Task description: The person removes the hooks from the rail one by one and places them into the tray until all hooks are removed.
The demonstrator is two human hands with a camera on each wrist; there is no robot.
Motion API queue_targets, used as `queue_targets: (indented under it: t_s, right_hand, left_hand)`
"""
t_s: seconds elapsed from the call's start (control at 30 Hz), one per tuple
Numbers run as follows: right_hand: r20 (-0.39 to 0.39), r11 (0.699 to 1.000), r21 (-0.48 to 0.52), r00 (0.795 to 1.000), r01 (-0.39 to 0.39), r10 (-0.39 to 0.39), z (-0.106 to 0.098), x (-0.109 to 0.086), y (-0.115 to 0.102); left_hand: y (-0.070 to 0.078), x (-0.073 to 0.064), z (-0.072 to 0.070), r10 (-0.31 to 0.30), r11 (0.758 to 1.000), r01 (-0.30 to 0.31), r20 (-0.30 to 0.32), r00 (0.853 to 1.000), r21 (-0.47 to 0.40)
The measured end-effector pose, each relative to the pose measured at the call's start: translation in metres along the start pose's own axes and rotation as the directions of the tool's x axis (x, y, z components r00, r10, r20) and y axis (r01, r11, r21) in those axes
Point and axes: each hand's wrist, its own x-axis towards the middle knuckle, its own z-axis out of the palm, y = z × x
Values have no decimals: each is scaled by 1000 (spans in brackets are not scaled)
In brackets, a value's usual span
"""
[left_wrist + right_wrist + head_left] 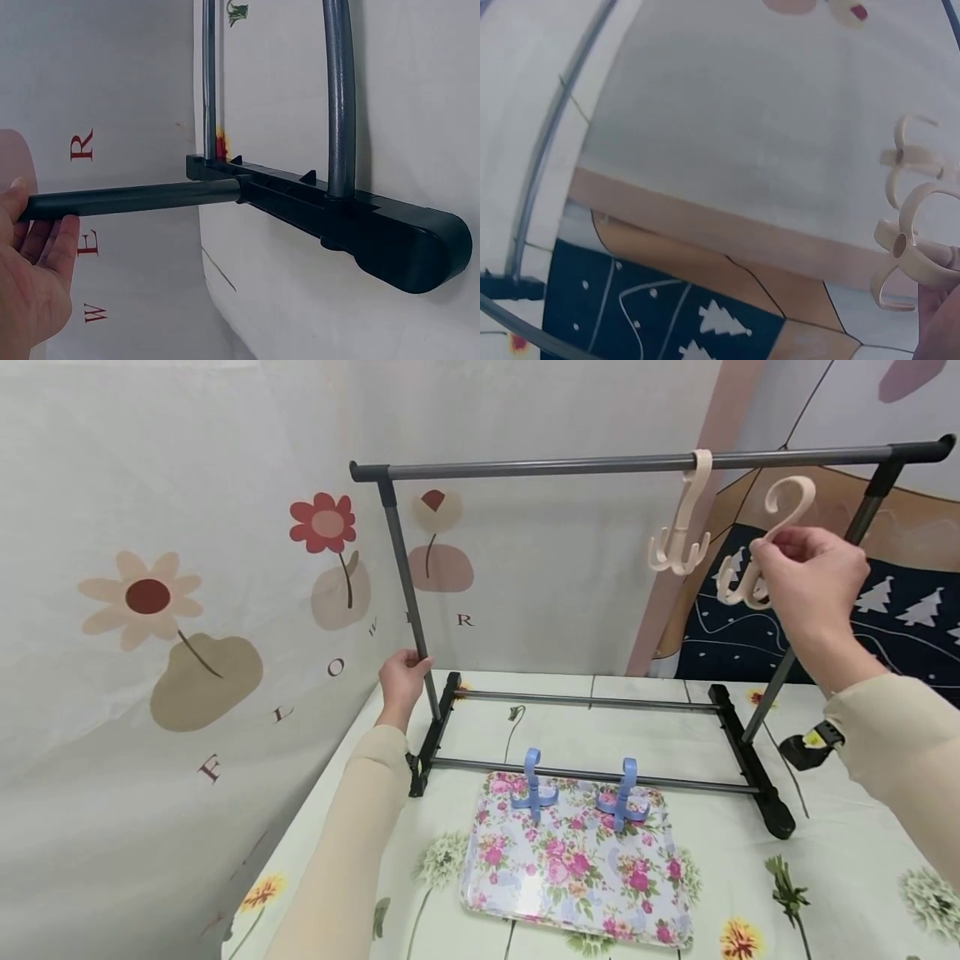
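Beige sleeve [900, 760] foremost; right grip [816, 575] pinches cream hook [791, 521], curl [807, 493] above.

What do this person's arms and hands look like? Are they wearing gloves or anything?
No gloves: the left hand and right hand are bare. The left sleeve and right sleeve are long, plain and cream-beige, ending near the wrists. A small black device with a yellow patch shows beside the right cuff.
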Motion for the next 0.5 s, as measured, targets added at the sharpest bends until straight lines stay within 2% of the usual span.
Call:
queue_targets:
  t_s: [0.23,0.5]
  right_hand:
    - [85,999,2,995,53,-53,5,-29,10]
    - [206,994,19,972,111,-112,20,-71,12]
  left_hand:
    - [0,0,-1,24,1000,-24,11,1000,-4]
    - [-1,-1,-2,16,1000,-16,16,1000,-2]
